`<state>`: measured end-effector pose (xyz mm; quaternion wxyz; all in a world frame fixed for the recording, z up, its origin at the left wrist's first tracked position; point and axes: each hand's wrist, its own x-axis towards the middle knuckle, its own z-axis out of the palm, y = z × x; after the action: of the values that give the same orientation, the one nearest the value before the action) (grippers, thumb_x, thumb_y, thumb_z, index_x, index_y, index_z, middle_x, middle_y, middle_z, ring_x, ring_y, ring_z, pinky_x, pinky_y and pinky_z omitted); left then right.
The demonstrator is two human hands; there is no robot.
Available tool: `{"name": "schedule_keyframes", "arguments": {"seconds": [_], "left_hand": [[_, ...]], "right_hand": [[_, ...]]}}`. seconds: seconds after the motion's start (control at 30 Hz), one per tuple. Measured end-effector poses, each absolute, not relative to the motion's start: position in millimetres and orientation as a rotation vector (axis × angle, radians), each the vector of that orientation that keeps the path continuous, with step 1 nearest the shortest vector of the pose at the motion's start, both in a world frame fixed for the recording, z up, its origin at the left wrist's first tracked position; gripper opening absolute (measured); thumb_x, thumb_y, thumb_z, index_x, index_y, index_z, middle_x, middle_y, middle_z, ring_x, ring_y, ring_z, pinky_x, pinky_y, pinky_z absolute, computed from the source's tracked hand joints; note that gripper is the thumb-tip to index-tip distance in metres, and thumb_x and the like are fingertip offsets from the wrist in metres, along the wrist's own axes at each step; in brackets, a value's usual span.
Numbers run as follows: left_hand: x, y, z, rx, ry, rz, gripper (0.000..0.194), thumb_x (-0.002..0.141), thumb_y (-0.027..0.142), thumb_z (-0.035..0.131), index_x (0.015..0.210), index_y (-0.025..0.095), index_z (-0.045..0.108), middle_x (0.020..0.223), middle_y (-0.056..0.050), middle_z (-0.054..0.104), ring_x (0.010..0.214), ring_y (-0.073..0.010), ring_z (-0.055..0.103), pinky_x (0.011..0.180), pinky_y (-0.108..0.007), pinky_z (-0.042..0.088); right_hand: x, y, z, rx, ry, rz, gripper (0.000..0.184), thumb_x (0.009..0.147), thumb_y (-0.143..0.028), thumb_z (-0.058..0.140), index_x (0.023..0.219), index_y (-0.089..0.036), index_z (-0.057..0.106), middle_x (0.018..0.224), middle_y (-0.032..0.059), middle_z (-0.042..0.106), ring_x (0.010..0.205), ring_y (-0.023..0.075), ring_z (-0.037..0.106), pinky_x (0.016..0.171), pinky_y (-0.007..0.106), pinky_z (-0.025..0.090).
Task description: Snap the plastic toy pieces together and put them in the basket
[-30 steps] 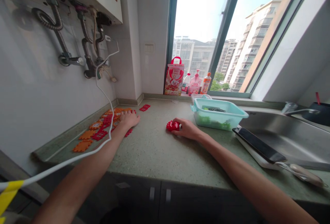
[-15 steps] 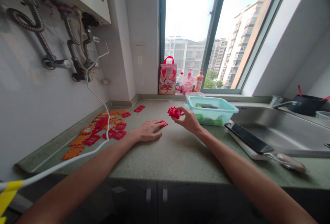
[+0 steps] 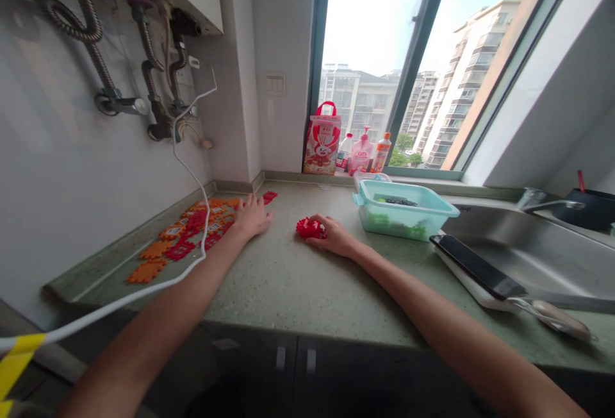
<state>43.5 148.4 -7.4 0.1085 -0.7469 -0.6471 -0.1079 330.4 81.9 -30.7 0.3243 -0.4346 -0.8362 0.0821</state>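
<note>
On the worktop, my right hand [image 3: 331, 234] is closed around a bundle of red notched interlocking tiles [image 3: 303, 227], partly hidden by the fingers. To its left, my left hand [image 3: 252, 216] reaches forward with fingers stretched out and slightly apart; nothing shows in it. Just beyond its fingertips lies a loose red notched tile piece [image 3: 270, 197]. Beside my left wrist and forearm, a spread of red tiles [image 3: 179, 250] and orange tiles [image 3: 147, 270] lies against the wall side, partly covered by my left arm.
A white cable [image 3: 158, 286] crosses the tile spread and my left forearm. At right stand a teal basket [image 3: 408, 213] with green things inside, a black phone [image 3: 473, 265] on a white block, and a steel sink [image 3: 542, 251]. A bag [image 3: 323, 145] and bottles line the windowsill.
My left hand has moved left and away toward the loose red tiles. My right hand has come down leftward with the red tiles, onto the worktop. The view has shifted slightly.
</note>
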Motion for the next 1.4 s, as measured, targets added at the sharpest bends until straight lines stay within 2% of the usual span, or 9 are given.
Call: {"name": "schedule_keyframes", "arguments": {"seconds": [0.13, 0.3, 0.47, 0.67, 0.77, 0.87, 1.03, 1.3, 1.4], "left_hand": [[27, 155, -11, -2.108, -2.061, -0.175, 0.066, 0.098, 0.048, 0.04, 0.146, 0.007, 0.058, 0.15, -0.027, 0.056, 0.15, -0.0428, 0.037, 0.125, -0.067, 0.015], [39, 142, -9, -2.295, -1.836, -0.231, 0.051, 0.098, 0.044, 0.043, 0.128, 0.016, 0.072, 0.136, -0.02, 0.067, 0.136, -0.0367, 0.053, 0.124, -0.062, 0.025], [70, 118, -9, -2.832, -1.263, -0.427, 0.048, 0.094, 0.044, 0.054, 0.135, 0.025, 0.069, 0.142, -0.009, 0.064, 0.134, -0.0258, 0.056, 0.12, -0.039, 0.039], [99, 90, -4, -3.157, -0.76, -0.478, 0.069, 0.091, 0.033, 0.059, 0.158, 0.024, 0.045, 0.157, -0.007, 0.054, 0.153, -0.0234, 0.039, 0.126, -0.038, 0.033], [93, 98, -7, -3.045, -0.893, -0.472, 0.08, 0.093, 0.049, 0.06, 0.163, 0.02, 0.035, 0.166, -0.011, 0.041, 0.158, -0.027, 0.029, 0.129, -0.042, 0.026], [77, 121, -15, -2.757, -1.337, -0.438, 0.087, 0.094, 0.06, 0.054, 0.164, 0.015, 0.031, 0.171, -0.016, 0.029, 0.16, -0.0319, 0.021, 0.131, -0.047, 0.018], [62, 156, -25, -2.356, -1.868, -0.431, 0.084, 0.095, 0.055, 0.047, 0.162, 0.006, 0.031, 0.169, -0.023, 0.031, 0.159, -0.0362, 0.025, 0.127, -0.053, 0.024], [65, 200, -17, -2.222, -2.012, -0.404, 0.083, 0.093, 0.058, 0.045, 0.163, 0.016, 0.034, 0.172, -0.021, 0.022, 0.158, -0.0413, 0.022, 0.122, -0.06, 0.03], [66, 212, -12, -2.318, -2.032, -0.346, 0.075, 0.097, 0.055, 0.038, 0.162, 0.017, 0.038, 0.17, -0.023, 0.027, 0.155, -0.0407, 0.03, 0.121, -0.06, 0.032]], "right_hand": [[334, 84, -31, -1.222, -2.206, 0.186, 0.045, 0.08, -0.036, 0.082, 0.12, -0.024, 0.064, 0.099, 0.0064, 0.073, 0.089, 0.0219, 0.064, 0.082, 0.033, 0.048], [353, 82, -26, -1.245, -2.174, 0.151, 0.044, 0.074, -0.032, 0.083, 0.114, -0.025, 0.066, 0.097, 0.0051, 0.075, 0.085, 0.0213, 0.064, 0.079, 0.032, 0.048], [374, 78, -14, -1.207, -1.984, 0.092, 0.038, 0.077, -0.037, 0.079, 0.11, -0.026, 0.064, 0.094, 0.0046, 0.076, 0.079, 0.0221, 0.066, 0.076, 0.034, 0.05], [375, 70, 0, -1.176, -1.691, -0.01, 0.038, 0.08, -0.042, 0.076, 0.111, -0.026, 0.064, 0.1, 0.0059, 0.076, 0.085, 0.0244, 0.069, 0.082, 0.036, 0.053], [364, 66, 0, -1.169, -1.659, -0.033, 0.038, 0.081, -0.043, 0.075, 0.113, -0.026, 0.063, 0.101, 0.0062, 0.076, 0.085, 0.0243, 0.069, 0.083, 0.037, 0.052], [350, 65, -7, -1.158, -1.741, 0.01, 0.036, 0.083, -0.042, 0.075, 0.114, -0.027, 0.063, 0.101, 0.0059, 0.076, 0.086, 0.0245, 0.07, 0.083, 0.036, 0.052], [336, 72, -26, -1.125, -2.069, 0.084, 0.04, 0.081, -0.038, 0.078, 0.116, -0.027, 0.062, 0.108, 0.0078, 0.075, 0.092, 0.0238, 0.068, 0.085, 0.036, 0.051], [335, 73, -30, -1.23, -2.145, 0.2, 0.043, 0.077, -0.033, 0.08, 0.114, -0.026, 0.06, 0.091, 0.002, 0.073, 0.076, 0.0183, 0.062, 0.073, 0.029, 0.047], [339, 66, -24, -1.249, -2.181, 0.183, 0.045, 0.076, -0.033, 0.081, 0.116, -0.027, 0.061, 0.092, 0.0021, 0.074, 0.077, 0.0188, 0.063, 0.072, 0.029, 0.048]]}}
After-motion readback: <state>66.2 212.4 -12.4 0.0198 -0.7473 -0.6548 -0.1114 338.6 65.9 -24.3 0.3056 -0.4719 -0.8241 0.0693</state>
